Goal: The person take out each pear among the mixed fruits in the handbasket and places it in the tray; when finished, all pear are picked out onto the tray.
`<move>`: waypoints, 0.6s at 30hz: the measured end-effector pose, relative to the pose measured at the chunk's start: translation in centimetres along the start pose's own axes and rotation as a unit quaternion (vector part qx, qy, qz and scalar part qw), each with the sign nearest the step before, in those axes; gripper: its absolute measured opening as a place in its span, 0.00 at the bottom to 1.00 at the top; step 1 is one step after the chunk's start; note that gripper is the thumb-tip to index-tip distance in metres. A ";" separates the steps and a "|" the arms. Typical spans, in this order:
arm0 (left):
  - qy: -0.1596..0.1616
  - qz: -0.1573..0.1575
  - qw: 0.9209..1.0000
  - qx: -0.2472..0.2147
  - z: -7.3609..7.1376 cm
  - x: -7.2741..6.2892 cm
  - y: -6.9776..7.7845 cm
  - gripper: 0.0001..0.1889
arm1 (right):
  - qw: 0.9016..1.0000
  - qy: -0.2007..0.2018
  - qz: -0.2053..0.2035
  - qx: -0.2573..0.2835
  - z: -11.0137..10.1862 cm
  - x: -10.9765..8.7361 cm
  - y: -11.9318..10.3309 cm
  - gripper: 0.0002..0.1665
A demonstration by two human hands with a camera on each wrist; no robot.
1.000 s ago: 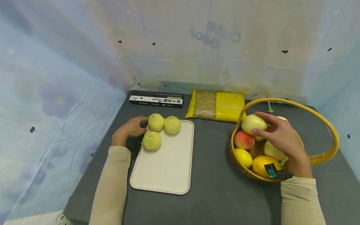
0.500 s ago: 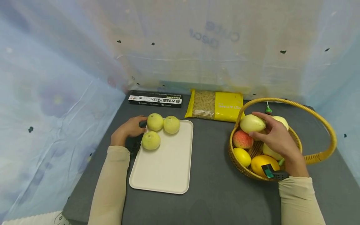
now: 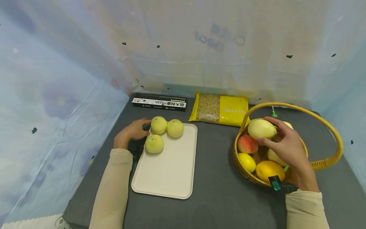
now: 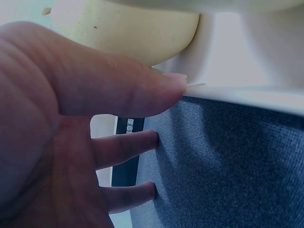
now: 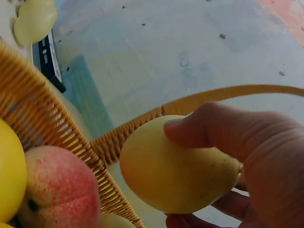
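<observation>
In the head view my right hand (image 3: 286,146) grips a pale yellow pear (image 3: 261,128) over the back of a wicker basket (image 3: 240,167). The right wrist view shows thumb and fingers on opposite sides of this pear (image 5: 178,164). Close by in the basket are a red-and-yellow peach (image 3: 247,144), a yellow lemon (image 3: 247,162) and an orange-yellow fruit (image 3: 270,171); more pale fruit is partly hidden behind my hand. My left hand (image 3: 133,133) lies at the left edge of a white tray (image 3: 168,178), its thumb touching the rim, other fingers straight against the dark tabletop.
Three pale yellow-green round fruits (image 3: 154,143) sit in the tray's far left corner. Behind it lie a black pasta box (image 3: 159,102) and a yellow pasta bag (image 3: 220,109). The basket's tall handle (image 3: 328,127) arches on the right; a green-wrapped lollipop (image 3: 274,114) lies behind.
My right hand and the pear have shifted slightly right, away from the peach. The left hand and the fruits on the tray have stayed put.
</observation>
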State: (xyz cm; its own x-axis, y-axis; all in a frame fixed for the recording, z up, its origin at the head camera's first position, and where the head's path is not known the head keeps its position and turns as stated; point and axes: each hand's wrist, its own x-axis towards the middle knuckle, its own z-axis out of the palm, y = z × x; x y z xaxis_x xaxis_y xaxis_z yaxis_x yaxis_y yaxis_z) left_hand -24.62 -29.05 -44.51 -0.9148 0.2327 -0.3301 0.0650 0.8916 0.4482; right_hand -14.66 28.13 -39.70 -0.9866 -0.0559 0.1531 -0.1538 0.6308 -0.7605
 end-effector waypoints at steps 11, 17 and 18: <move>0.000 0.001 1.000 -0.002 0.1 -0.1 0.0 0.38 | 0.990 0.022 -0.052 0.129 -0.2 -2.9 -2.2 0.43; 0.000 0.001 1.000 -0.005 0.1 0.0 0.0 0.38 | 0.957 -0.008 -0.107 0.271 -0.2 -3.7 -3.4 0.45; 0.001 0.001 1.000 -0.006 0.1 0.0 0.0 0.38 | 0.951 -0.016 -0.115 0.286 -0.2 -3.7 -3.6 0.46</move>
State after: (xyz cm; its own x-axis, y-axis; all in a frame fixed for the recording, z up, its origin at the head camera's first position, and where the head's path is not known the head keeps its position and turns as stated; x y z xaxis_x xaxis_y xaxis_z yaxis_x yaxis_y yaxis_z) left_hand -24.61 -29.01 -44.60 -0.9154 0.2331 -0.3282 0.0611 0.8864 0.4589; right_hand -10.41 26.22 -37.42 -0.9229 -0.1709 0.3451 -0.3615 0.0756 -0.9293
